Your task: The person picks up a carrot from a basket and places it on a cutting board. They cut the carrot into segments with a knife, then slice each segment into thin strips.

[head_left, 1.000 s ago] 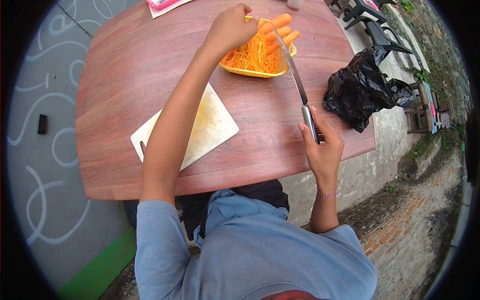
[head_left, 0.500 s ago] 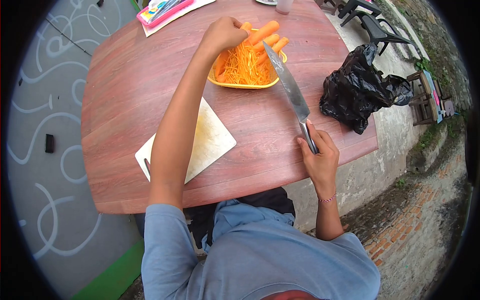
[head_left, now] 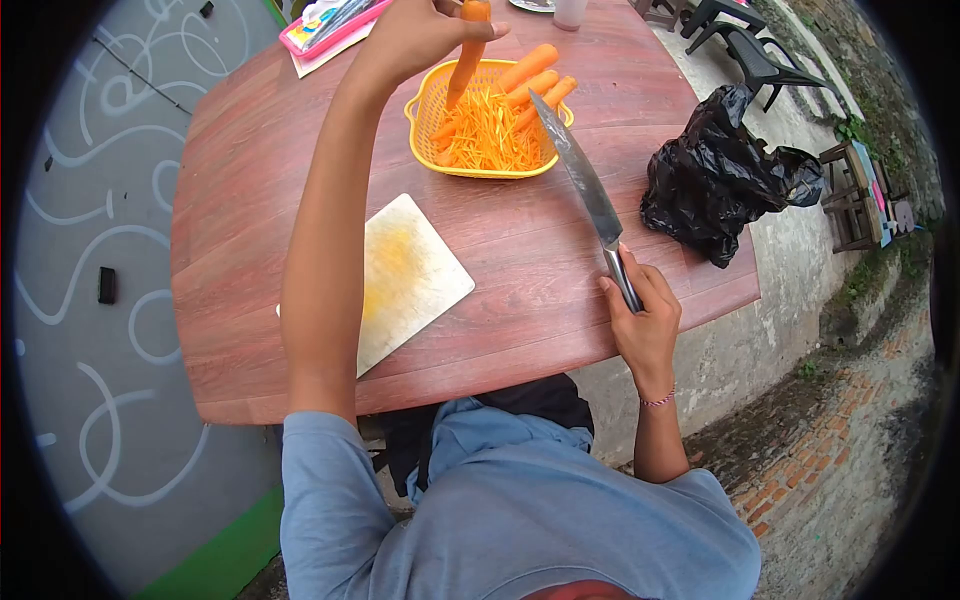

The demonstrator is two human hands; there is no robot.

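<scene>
My left hand (head_left: pixel 420 38) is closed on a carrot (head_left: pixel 467 62), which hangs tip down over the left part of a yellow basket (head_left: pixel 428 150). Shredded carrot (head_left: pixel 495 135) fills the basket's near part, and several whole peeled carrots (head_left: pixel 530 68) lean on its far right side. In my right hand (head_left: pixel 645 325) is the handle of a large kitchen knife (head_left: pixel 590 185), its blade angled up and leftward with the tip by the basket's right side. Below my left forearm lies a white cutting board (head_left: pixel 415 290), stained orange, partly hidden by the arm.
A black plastic bag (head_left: pixel 720 180) sits at the right edge of the wooden table (head_left: pixel 240 250). A pink tray (head_left: pixel 330 28) lies at the far left, with a cup (head_left: pixel 570 12) and part of a plate at the far edge. Dark chairs (head_left: pixel 760 60) stand beyond.
My left hand has lifted a carrot up from the basket and moved it left and away from me. The knife stays nearly still in my right hand.
</scene>
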